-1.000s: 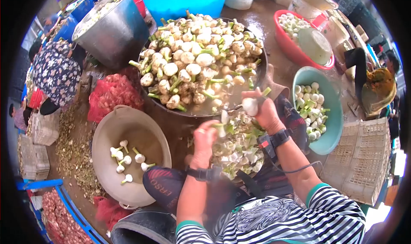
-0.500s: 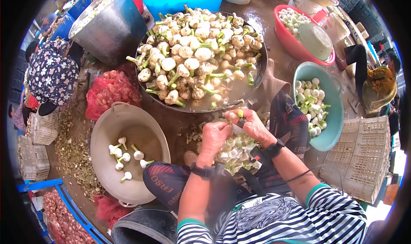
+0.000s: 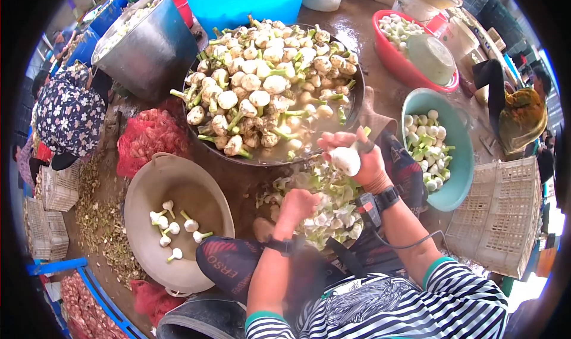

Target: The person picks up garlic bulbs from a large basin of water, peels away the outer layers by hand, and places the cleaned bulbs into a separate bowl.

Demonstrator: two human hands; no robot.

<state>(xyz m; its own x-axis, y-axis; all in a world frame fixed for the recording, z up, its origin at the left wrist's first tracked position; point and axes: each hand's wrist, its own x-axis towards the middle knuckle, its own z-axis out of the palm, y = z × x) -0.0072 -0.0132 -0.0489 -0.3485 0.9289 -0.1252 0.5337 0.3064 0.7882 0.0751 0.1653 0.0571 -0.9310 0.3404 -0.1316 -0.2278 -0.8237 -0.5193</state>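
Note:
My right hand (image 3: 367,163) is closed around a peeled white garlic bulb (image 3: 345,160) with a short green stem pointing up; something dark shows by the stem, too small to name. Lower and to the left, my left hand (image 3: 300,206) is closed with fingers pinched together, and what it holds, if anything, is hidden. Below both hands lies a heap of garlic peelings (image 3: 333,214). Just beyond them stands a wide dark basin (image 3: 262,160) of murky water, piled with dirty, unpeeled garlic (image 3: 262,77).
At left, a beige tub (image 3: 140,220) holds several clean bulbs. A teal basin (image 3: 464,154) with white garlic stands at right, near a plastic crate (image 3: 493,214). Farther off are a red basin (image 3: 389,56), a metal bucket (image 3: 148,47) and a person in a floral hat (image 3: 71,110).
My hands have drawn apart. The right hand has turned up and moved forward with the bulb, now in plain sight; the left has dropped lower, away from it.

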